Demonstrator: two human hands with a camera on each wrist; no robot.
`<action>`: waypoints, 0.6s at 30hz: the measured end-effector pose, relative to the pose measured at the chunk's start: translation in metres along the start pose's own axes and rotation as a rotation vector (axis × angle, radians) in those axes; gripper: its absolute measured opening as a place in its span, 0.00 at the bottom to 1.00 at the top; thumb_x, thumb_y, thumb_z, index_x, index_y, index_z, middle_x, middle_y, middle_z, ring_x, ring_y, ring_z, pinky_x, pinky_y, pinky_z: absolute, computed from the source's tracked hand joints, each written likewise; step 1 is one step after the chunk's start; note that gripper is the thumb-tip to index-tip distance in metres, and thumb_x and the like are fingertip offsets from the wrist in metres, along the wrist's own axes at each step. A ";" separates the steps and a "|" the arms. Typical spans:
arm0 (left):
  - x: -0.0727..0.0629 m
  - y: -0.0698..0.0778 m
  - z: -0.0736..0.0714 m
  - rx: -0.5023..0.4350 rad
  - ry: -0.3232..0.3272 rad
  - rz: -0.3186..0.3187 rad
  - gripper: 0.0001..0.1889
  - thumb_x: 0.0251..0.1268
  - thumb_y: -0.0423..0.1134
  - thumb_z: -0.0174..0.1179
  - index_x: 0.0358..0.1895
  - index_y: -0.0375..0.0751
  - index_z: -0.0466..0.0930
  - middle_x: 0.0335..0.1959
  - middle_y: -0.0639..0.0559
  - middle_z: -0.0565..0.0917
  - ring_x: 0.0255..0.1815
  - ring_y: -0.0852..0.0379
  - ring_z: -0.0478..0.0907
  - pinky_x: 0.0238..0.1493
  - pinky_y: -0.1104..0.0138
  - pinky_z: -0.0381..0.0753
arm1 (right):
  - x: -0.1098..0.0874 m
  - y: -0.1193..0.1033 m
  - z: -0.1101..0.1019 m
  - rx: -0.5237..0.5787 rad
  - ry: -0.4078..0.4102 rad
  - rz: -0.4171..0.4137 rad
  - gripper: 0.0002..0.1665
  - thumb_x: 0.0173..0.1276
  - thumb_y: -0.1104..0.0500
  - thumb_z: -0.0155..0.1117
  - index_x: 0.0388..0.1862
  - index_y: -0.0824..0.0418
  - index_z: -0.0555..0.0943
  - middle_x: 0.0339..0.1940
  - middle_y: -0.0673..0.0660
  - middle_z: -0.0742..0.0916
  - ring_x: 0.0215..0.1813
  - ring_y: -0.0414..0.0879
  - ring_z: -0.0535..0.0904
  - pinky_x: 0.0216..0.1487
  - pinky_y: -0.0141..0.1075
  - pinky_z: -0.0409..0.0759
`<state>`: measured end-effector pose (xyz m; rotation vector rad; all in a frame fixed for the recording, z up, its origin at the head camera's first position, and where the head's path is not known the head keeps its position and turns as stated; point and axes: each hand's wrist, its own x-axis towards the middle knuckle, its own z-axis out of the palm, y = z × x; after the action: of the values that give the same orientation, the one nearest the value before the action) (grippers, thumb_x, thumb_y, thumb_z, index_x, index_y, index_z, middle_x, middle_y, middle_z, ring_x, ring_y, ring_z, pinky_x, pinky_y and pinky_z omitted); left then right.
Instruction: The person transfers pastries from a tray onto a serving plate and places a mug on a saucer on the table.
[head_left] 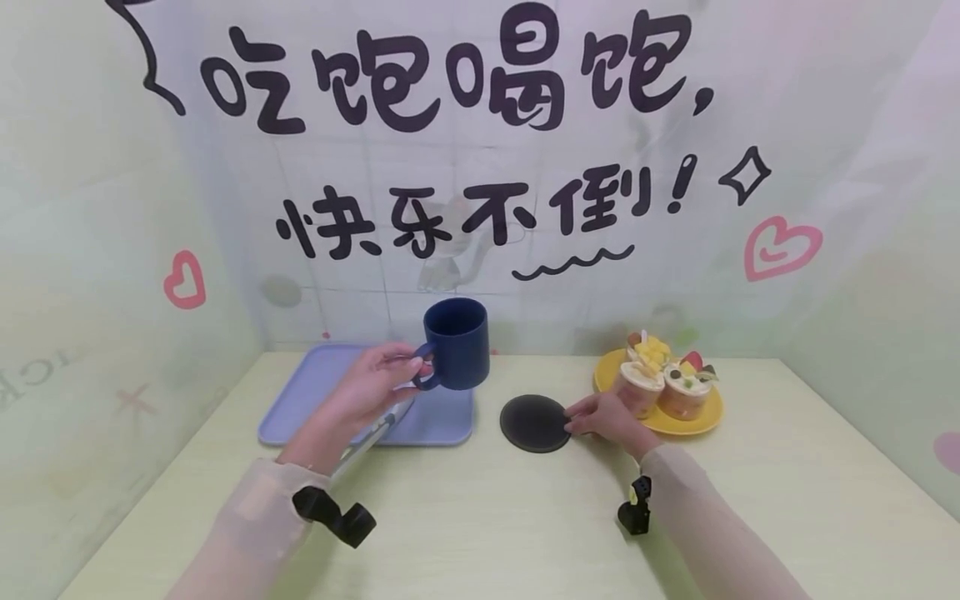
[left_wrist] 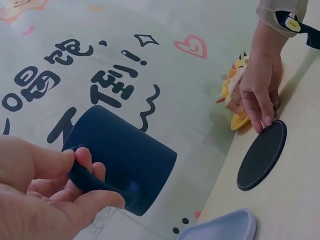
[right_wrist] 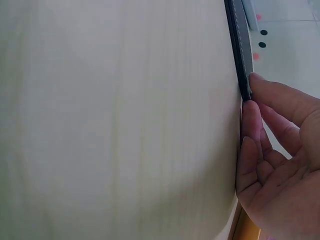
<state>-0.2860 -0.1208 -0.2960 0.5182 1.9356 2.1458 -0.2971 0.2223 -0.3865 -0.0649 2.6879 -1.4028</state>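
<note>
A dark blue mug (head_left: 459, 350) is held up by its handle in my left hand (head_left: 375, 383), above the right part of a lavender tray (head_left: 442, 425). In the left wrist view, fingers curl through the handle of the mug (left_wrist: 120, 155). My right hand (head_left: 611, 421) pinches the right edge of a round black coaster (head_left: 534, 423) at the table surface. Stitching runs along the rim of the coaster (left_wrist: 262, 155) in the left wrist view. From the right wrist, the thumb and fingers of the right hand (right_wrist: 280, 145) meet at the coaster's edge (right_wrist: 240, 50).
Right of the coaster, a yellow plate (head_left: 693, 427) carries dessert cups (head_left: 684, 392) topped with fruit and cream. A slim white and grey item (head_left: 378, 429), partly behind the left forearm, lies against the tray. Behind the pale wooden table (head_left: 480, 533) hangs a printed backdrop (head_left: 450, 167).
</note>
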 end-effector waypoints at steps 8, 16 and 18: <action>0.003 -0.008 0.008 0.044 0.024 -0.041 0.11 0.68 0.27 0.47 0.48 0.23 0.70 0.33 0.52 0.79 0.40 0.57 0.76 0.49 0.61 0.76 | 0.003 0.005 0.002 0.002 0.015 -0.044 0.15 0.51 0.67 0.70 0.39 0.71 0.82 0.28 0.57 0.86 0.26 0.39 0.76 0.30 0.31 0.76; 0.010 -0.019 0.015 0.005 -0.001 -0.033 0.12 0.66 0.25 0.47 0.49 0.19 0.67 0.31 0.53 0.80 0.38 0.58 0.77 0.48 0.60 0.76 | 0.005 0.007 0.002 0.015 0.016 -0.008 0.14 0.52 0.67 0.70 0.39 0.69 0.82 0.29 0.56 0.86 0.28 0.40 0.77 0.32 0.31 0.76; 0.013 -0.022 0.018 0.005 -0.007 -0.038 0.12 0.66 0.25 0.47 0.49 0.19 0.68 0.31 0.52 0.80 0.38 0.58 0.77 0.48 0.59 0.76 | 0.005 0.007 0.001 0.011 0.013 0.001 0.14 0.52 0.67 0.70 0.40 0.69 0.83 0.30 0.56 0.86 0.28 0.40 0.77 0.32 0.31 0.77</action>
<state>-0.2922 -0.0969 -0.3149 0.4852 1.9313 2.1141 -0.3021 0.2245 -0.3933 -0.0536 2.6896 -1.4228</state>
